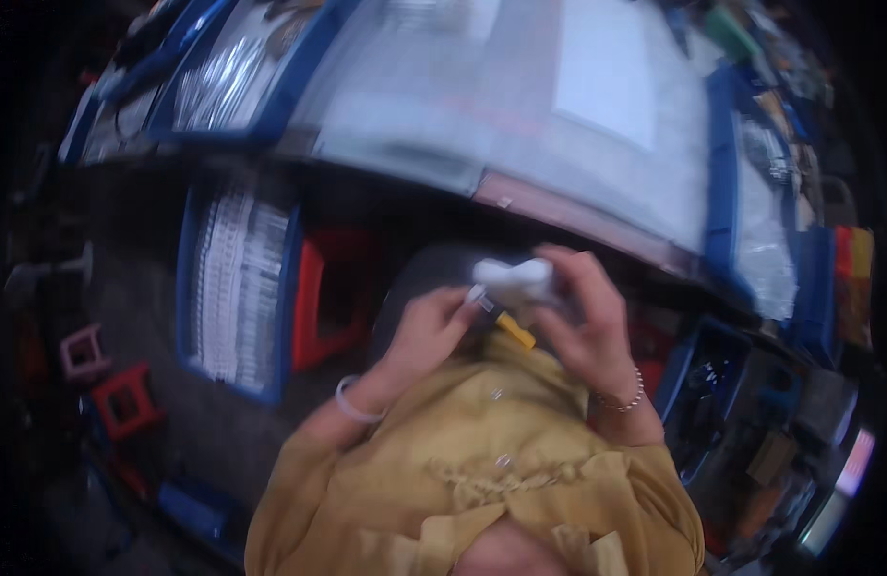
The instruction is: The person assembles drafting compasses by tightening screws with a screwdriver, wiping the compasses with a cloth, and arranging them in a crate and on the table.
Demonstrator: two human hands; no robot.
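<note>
Stick (507,321), black-and-yellow, in left hand (428,331); white piece (513,273) in right hand (594,312).

Both forearms (639,423) are held angled inward; the left hand (426,329) is pointed between one and two o'clock, its fingers pinched to the thumb, while the right hand (594,315) is turned toward eleven o'clock, fingers curved.

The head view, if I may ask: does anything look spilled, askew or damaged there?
Nothing clearly stands out. The left hand holds a slim black-and-yellow tool, the right hand holds a white two-lobed piece, and no spill shows; blur would hide fine damage.
</note>
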